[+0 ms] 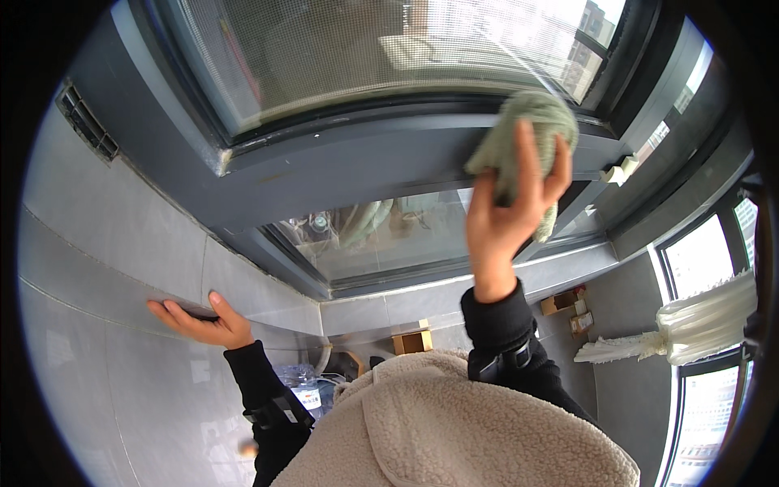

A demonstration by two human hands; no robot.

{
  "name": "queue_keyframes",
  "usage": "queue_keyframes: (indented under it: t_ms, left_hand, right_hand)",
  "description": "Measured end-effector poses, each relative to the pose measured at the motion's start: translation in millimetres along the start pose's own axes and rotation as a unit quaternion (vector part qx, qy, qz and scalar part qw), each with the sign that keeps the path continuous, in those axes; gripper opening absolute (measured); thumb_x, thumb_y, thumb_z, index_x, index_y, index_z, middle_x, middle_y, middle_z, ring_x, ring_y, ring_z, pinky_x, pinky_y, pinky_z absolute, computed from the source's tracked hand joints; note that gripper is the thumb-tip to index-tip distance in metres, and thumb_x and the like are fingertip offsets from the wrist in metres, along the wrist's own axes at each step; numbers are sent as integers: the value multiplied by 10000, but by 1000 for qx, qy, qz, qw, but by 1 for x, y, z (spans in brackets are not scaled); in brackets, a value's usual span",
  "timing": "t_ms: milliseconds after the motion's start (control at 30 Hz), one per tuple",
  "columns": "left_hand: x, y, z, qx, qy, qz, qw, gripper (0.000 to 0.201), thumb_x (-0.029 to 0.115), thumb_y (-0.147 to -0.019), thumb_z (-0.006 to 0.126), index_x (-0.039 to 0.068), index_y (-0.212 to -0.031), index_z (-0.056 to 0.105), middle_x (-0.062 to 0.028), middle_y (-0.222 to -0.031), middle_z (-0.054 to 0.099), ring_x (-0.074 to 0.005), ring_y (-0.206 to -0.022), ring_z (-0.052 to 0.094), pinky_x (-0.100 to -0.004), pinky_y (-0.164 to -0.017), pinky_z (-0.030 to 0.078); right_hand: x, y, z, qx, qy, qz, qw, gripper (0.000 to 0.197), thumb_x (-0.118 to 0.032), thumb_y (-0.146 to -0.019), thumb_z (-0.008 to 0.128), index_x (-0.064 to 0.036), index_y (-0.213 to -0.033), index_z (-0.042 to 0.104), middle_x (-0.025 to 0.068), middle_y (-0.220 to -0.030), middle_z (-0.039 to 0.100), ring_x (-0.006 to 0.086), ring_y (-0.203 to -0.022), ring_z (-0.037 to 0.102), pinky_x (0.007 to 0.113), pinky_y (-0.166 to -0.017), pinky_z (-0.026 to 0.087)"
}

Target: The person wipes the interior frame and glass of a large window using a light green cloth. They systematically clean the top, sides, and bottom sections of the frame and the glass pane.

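Observation:
My right hand (515, 195) presses a green cloth (535, 105) against the dark grey window frame (389, 152), near the lower right corner of the upper screened pane. Its fingers are spread over the bunched cloth, part of which hangs below them. My left hand (207, 325) is out to the left beside the grey tiled wall (154, 243), fingers stretched and thumb apart, with no object seen in it. Whether its palm touches the tiles I cannot tell. Below the frame bar is a lower glass pane (389, 235).
A window handle (621, 170) sticks out right of the cloth. On the floor are cardboard boxes (412, 341) and a clear plastic bottle (304, 390). A white curtain (706, 321) hangs at another window on the right. A dark vent (88, 122) sits in the left wall.

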State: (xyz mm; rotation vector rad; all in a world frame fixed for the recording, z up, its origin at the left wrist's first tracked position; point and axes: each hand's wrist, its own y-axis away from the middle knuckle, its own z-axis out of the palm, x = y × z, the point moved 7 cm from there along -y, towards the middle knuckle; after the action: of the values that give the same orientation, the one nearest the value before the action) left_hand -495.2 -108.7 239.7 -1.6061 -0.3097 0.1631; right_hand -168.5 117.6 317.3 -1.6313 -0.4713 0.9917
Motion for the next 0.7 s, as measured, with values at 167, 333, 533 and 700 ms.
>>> queue_keyframes:
  t_ms: [167, 333, 533, 700]
  left_hand:
    - [-7, 7, 0, -6, -18, 13, 1000, 663, 306, -962, 555, 27, -1501, 287, -245, -1572, 207, -403, -1454, 229, -521, -1150, 227]
    - [-6, 5, -1, -20, -7, 20, 1000, 675, 309, -959, 562, 22, -1502, 283, -246, -1573, 203, -408, -1454, 222, -525, -1154, 212]
    - [1, -1, -2, -36, -12, 24, 999, 675, 292, -959, 555, 14, -1504, 270, -245, -1579, 192, -409, -1458, 212, -528, -1157, 202]
    - [0, 2, 0, -29, -23, 5, 999, 668, 318, -979, 531, -17, -1488, 259, -262, -1572, 179, -412, -1456, 208, -509, -1163, 210]
  right_hand:
    - [-84, 21, 51, -95, -41, -101, 990, 699, 21, -580, 648, -195, -1244, 680, 161, -1354, 471, 348, -1314, 377, 473, -1081, 255]
    - [-160, 33, 90, -221, -197, -214, 931, 414, -134, -771, 613, -280, -1145, 715, 51, -1335, 522, 302, -1297, 444, 575, -1083, 275]
    - [-115, 32, 74, -148, -136, -171, 965, 390, -236, -790, 660, -264, -1177, 702, 82, -1317, 537, 289, -1243, 508, 539, -1098, 276]
    - [-20, 8, 19, -17, 21, -94, 995, 472, 28, -789, 662, -144, -1228, 681, 172, -1388, 452, 328, -1316, 430, 452, -1101, 319]
